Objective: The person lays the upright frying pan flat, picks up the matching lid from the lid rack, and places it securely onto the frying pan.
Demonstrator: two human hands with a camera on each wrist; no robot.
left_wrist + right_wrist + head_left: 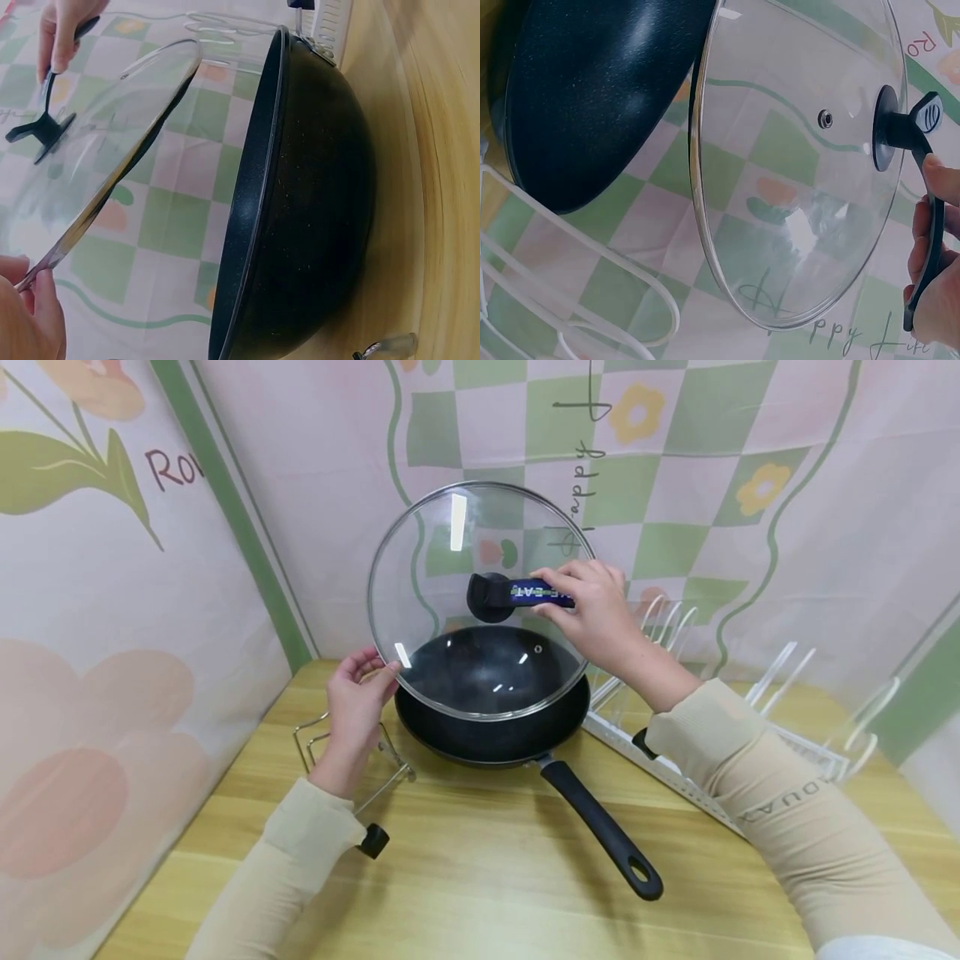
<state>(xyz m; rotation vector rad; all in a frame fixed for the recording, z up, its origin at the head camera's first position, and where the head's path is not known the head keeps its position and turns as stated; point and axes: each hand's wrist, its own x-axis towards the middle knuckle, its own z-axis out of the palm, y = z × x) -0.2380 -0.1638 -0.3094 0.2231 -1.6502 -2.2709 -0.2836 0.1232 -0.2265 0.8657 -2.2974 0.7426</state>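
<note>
A round glass lid (435, 568) with a metal rim is held tilted above a black frying pan (487, 735). My right hand (592, 610) grips the black lid handle (933, 247), which carries a blue label. At the lid's lower left edge, my left hand (358, 689) pinches the rim between thumb and fingers, as the left wrist view (34, 311) also shows. The pan stands on the wooden table with its long black handle (600, 827) pointing toward the front right. Through the glass, the dark inside of the pan is visible.
A wire stand (386, 789) sits on the table (465, 893) left of the pan, partly behind my left wrist. To the right, a white dish rack (645, 760) with upright prongs is partly covered by my right forearm. A patterned curtain (495, 427) hangs behind.
</note>
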